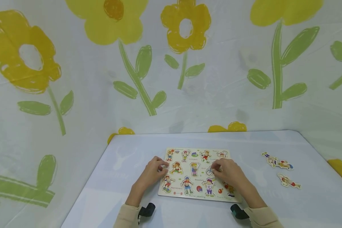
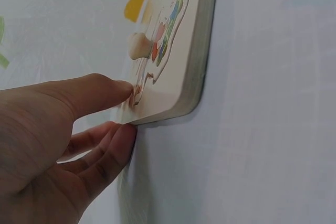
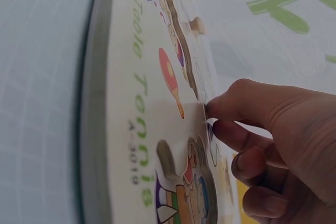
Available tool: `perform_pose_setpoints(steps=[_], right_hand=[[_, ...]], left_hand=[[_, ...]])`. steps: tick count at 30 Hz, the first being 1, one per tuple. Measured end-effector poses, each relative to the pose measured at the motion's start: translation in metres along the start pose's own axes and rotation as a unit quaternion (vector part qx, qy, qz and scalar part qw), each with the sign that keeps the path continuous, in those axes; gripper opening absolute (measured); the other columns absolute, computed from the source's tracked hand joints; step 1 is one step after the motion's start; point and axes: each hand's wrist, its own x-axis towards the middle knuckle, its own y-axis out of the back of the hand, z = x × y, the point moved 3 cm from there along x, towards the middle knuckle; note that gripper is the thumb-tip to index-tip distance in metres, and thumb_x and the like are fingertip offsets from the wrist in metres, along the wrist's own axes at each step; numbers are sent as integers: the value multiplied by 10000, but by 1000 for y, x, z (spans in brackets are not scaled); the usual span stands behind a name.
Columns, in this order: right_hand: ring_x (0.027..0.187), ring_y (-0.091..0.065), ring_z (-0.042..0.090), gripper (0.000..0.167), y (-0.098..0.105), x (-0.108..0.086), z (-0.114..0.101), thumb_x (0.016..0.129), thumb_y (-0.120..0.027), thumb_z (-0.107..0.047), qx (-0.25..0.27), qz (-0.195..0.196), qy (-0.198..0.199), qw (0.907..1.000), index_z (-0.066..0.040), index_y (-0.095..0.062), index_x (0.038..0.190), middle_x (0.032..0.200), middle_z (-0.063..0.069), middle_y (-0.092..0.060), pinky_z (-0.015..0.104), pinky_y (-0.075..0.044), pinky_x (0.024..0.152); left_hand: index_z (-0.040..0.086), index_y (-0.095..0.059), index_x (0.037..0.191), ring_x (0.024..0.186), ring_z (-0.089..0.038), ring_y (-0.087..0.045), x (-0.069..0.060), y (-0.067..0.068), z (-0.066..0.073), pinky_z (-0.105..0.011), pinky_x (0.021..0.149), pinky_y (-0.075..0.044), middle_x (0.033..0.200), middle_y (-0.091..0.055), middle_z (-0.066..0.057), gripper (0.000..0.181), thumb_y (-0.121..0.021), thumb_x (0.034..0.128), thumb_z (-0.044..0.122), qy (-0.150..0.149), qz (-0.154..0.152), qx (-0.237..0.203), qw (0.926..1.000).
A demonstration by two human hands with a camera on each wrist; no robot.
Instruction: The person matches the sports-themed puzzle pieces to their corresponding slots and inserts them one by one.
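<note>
A wooden puzzle board (image 1: pixel 198 180) with printed sports figures lies on the table. My left hand (image 1: pixel 153 172) holds its left side, the thumb (image 2: pixel 113 93) on top and the fingers (image 2: pixel 113 156) against the edge. Over the right part of the board, my right hand (image 1: pixel 231 171) has its thumb and forefinger pinched together beside a bicycle picture (image 1: pixel 209 171). In the right wrist view, the fingertips (image 3: pixel 218 108) meet close to the board surface around a small piece, mostly hidden by them. Round wooden knobs (image 2: pixel 139 46) stand up from the figures.
Three loose figure pieces lie right of the board: a purple-and-white one (image 1: pixel 270 159), one touching it (image 1: pixel 285 164), and a red one (image 1: pixel 289 181) nearer the front. A flower-patterned cloth (image 1: pixel 216 104) rises behind the white table (image 1: pixel 117 164).
</note>
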Motion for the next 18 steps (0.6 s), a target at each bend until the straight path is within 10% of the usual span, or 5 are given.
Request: perform_pose_setpoints(steps=[18], right_hand=[[786,-585,74,77,-1,0,2,845,-751,-168,258,-114,157,9995,-182,-737,919,825,-91,-681,366,-528,802]], left_hand=[[107,-732,1079,835,-137,-538,0,0,-2,-198,667,-433,1059,-571,-78,211,-712,872,145,-18,16,11,10000]])
